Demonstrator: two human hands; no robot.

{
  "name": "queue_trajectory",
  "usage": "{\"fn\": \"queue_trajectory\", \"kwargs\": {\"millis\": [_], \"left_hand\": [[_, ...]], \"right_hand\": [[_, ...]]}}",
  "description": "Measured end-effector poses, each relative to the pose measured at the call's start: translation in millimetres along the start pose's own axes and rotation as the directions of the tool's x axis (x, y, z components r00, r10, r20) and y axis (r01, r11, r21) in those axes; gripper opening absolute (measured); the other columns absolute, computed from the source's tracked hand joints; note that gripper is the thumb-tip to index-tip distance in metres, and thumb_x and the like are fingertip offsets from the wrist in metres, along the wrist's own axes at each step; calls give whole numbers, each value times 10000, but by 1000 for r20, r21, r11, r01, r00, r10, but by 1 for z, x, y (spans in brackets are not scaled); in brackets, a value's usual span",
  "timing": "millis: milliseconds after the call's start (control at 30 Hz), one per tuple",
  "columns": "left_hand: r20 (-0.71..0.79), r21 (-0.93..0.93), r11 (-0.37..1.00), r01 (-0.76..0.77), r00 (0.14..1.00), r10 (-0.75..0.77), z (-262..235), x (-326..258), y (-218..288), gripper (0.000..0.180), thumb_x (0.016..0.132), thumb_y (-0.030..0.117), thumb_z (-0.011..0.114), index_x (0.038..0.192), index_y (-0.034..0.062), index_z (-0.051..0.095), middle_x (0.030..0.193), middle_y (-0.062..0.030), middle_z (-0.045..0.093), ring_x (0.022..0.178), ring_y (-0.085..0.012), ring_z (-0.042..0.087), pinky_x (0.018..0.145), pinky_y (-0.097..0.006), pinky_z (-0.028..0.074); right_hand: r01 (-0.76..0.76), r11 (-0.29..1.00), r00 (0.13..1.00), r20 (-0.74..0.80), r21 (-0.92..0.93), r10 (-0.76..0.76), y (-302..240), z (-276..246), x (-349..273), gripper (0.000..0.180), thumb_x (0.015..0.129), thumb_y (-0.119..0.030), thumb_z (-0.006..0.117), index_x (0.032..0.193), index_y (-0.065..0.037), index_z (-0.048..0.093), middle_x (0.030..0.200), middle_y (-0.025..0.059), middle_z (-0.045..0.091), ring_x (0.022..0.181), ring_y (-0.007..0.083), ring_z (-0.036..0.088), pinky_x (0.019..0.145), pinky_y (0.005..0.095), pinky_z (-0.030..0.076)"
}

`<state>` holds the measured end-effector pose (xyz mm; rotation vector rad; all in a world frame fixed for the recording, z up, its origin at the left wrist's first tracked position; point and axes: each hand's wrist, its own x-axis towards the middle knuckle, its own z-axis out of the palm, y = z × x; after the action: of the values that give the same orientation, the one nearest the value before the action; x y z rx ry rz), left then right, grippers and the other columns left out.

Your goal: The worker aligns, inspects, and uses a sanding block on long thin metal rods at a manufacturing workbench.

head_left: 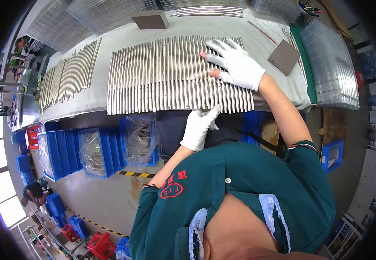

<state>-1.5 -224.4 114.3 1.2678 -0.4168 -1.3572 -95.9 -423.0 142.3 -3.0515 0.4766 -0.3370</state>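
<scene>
A wide row of slim silvery metal rods [153, 73] lies side by side on the pale-covered table [99, 93]. My right hand [240, 65], in a white glove with two bare fingertips, rests flat over the rods at the row's right end, fingers spread. At the row's near edge, my left hand [196, 132], also white-gloved, reaches up from below. One of its fingers stretches toward the rod ends and seems to touch them; its other fingers are partly bent and partly hidden. I see nothing held in either hand.
More rods [69, 76] lie at the left. Grey-brown blocks [150, 20] [285, 57] and a thin red-ended tool [262, 32] sit on the table. Clear plastic trays [330, 65] are stacked at right. Blue crates [64, 151] stand below the table; a person [35, 193] works far left.
</scene>
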Motion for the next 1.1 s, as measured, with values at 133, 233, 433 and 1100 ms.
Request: {"fn": "queue_trajectory", "kwargs": {"millis": [133,233,433,1100], "left_hand": [[-48,-106,994,26,998,-31,2,1,5,293,859,245,695,660,71,567,520,12,458,438,-73,409,465,-250,425],[-15,-31,999,40,999,-41,-2,3,2,333,859,250,694,613,79,549,491,9,444,422,-79,408,465,-252,432],[-32,-3,1000,-7,999,7,2,0,2,309,870,251,681,646,76,561,502,17,448,420,-77,408,460,-252,428],[-99,19,999,-42,994,43,-15,5,2,340,873,304,675,662,58,571,537,-9,491,414,-76,436,430,-245,416]], "right_hand": [[0,1000,1000,9,-2,0,1,0,0,593,926,-544,397,1392,-182,445,1455,156,361,1364,320,303,1137,466,198],[3,1000,1000,14,7,-3,0,-2,0,591,927,-541,396,1394,-182,443,1459,154,356,1365,321,300,1137,466,197],[9,1000,1000,12,-9,-9,0,0,-1,593,928,-536,400,1401,-179,432,1464,153,348,1367,321,297,1137,467,198],[20,1000,999,29,-22,-19,-1,-4,0,532,938,-509,394,1396,-243,442,1462,151,349,1364,315,301,1136,467,201]]}}
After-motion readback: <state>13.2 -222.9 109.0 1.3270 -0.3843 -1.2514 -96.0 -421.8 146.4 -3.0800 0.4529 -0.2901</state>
